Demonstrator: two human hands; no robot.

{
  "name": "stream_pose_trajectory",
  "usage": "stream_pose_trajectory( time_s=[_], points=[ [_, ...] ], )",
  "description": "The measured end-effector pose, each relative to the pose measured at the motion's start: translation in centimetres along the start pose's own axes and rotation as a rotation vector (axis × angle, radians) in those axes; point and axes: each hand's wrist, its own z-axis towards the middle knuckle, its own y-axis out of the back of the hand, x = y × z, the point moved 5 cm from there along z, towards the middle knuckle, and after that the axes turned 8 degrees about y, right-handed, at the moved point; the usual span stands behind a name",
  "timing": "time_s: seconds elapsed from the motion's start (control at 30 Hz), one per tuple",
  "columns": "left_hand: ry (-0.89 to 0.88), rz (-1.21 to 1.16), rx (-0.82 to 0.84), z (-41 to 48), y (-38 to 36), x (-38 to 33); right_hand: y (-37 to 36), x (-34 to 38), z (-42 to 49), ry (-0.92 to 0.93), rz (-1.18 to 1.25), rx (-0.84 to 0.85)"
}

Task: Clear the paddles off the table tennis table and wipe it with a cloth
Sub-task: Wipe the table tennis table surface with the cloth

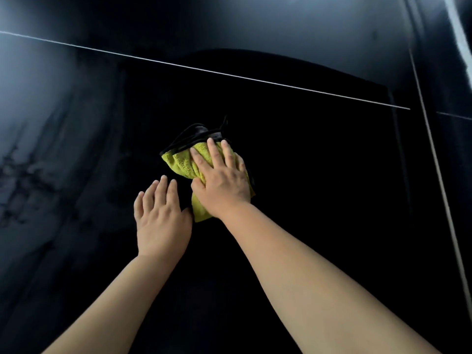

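Observation:
A bunched yellow cloth (178, 162) with a black trim lies on the dark table tennis table (319, 175) near the middle of the view. My right hand (222, 177) presses flat on top of the cloth, fingers spread over it and thumb hooked at its near side. My left hand (159, 218) rests palm down on the bare table just left of and nearer than the cloth, fingers together, holding nothing. No paddles are in view.
A thin white centre line (229, 75) crosses the table beyond the cloth. A white edge line (439, 175) runs along the right side. Pale glare and streaks (30, 169) show on the left part of the surface.

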Motion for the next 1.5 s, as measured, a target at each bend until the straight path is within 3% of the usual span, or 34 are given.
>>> stream_pose_trajectory(
  time_s=[0.27,0.57,0.8,1.03,1.27,1.5],
  points=[
    [-0.089,-0.014,-0.020,-4.6,-3.5,-10.3,1.2,-14.8,-6.3,-0.143,0.013,-0.113],
    [-0.256,-0.037,0.018,-10.9,-9.1,-24.1,3.2,-34.5,-17.2,-0.447,0.050,-0.159],
    [-0.364,-0.023,0.027,-14.7,-11.0,-29.5,3.6,-42.7,-24.9,-0.620,0.084,-0.178],
    [-0.385,-0.029,0.025,-15.7,-9.8,-26.8,2.5,-39.7,-29.2,-0.746,0.113,-0.199],
    [-0.357,-0.062,0.062,-13.9,-6.9,-17.8,0.6,-30.6,-29.9,-1.075,0.140,-0.179],
    [-0.253,-0.031,0.063,-10.6,-2.5,-3.5,-0.8,-17.1,-21.7,-1.051,0.094,-0.153]
  ],
)
